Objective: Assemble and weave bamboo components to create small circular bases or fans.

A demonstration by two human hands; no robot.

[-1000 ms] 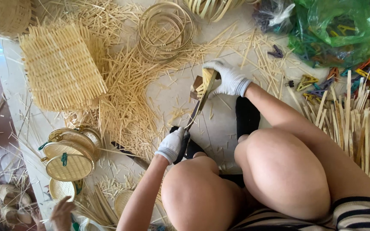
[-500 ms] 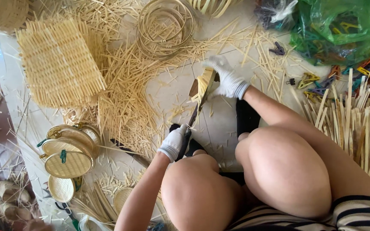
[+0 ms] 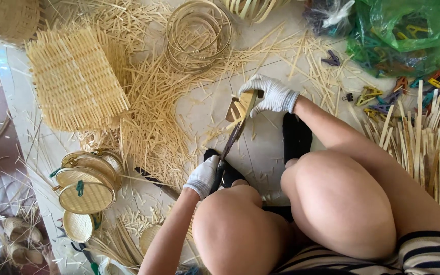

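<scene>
Bamboo block (image 3: 241, 104), a short pale piece already fanned into thin slivers at its top, stands on end on the tiled floor (image 3: 268, 153) before the seated person's knees. The gloved right hand (image 3: 270, 94) is curled over its top, pinching it upright. The gloved left hand (image 3: 203, 175) is closed round the handle of a long dark knife (image 3: 232, 137) whose blade bites into the block. Splitting cleanly probably calls for keeping blade and grain aligned and fingertips off the edge's path.
</scene>
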